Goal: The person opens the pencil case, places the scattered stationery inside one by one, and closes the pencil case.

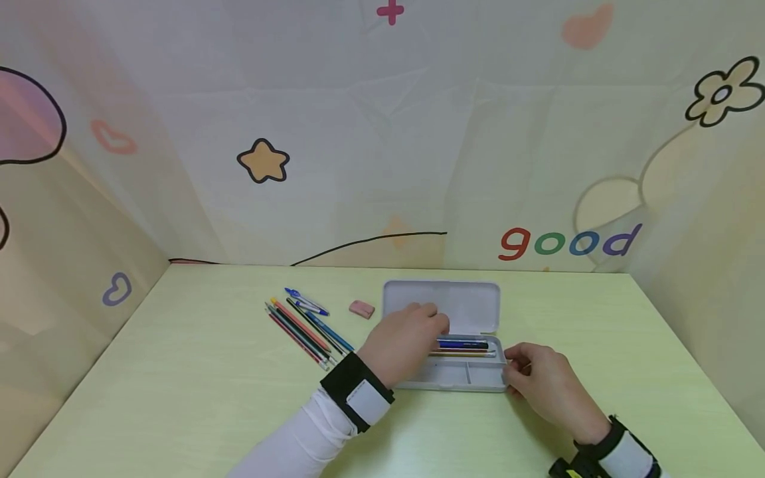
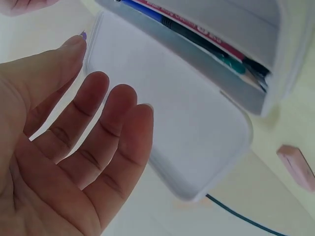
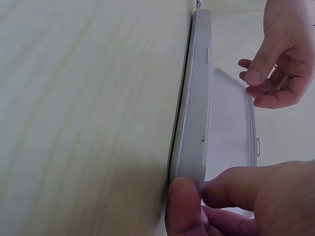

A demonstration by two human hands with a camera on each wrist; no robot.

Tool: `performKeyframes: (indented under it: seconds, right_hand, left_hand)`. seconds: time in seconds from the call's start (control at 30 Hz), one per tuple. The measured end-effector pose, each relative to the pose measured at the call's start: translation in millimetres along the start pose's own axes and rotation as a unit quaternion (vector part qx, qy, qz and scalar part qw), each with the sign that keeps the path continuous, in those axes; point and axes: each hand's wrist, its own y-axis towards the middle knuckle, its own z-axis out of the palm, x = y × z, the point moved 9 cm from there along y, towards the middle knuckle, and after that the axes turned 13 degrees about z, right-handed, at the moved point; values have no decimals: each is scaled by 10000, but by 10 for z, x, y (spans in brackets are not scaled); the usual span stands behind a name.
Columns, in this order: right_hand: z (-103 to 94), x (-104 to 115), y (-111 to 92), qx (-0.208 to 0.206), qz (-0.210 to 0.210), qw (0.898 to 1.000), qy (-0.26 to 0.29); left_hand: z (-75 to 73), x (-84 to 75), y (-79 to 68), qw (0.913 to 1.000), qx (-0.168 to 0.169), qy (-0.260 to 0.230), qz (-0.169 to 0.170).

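While the right hand (image 1: 545, 382) pinches the case (image 1: 448, 373), the left (image 1: 403, 342) hovers.

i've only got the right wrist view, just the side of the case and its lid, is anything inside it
Observer: Yes, the head view shows several writing tools in the long compartment of the case.
Operator: ok and anything lying out to the left
Observer: A bunch of pencils lies on the table there.
Operator: any smaller bits about
Observer: A pink eraser, just left of the open lid.
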Motion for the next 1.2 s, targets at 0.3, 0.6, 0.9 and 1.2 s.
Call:
performKeyframes:
  seconds: [0.3,0.6,0.9,1.2]
  right_hand:
    - [2,-16,3,22,90,9999,52]
    - [9,-23,11,34,83,10000,8]
    - [3,-12,3,0,48,10000,17]
    - [5,-12,-2,15,52,9999,90]
  left_hand:
    - [-153,95,-169,9998,-200,42,-28]
    - [-200,239,-380,9994,-213,189,-171]
    - [-242,491,-649,9988,-334,66,-340]
    - [-236,694,-914,9977,-291,-8,-612]
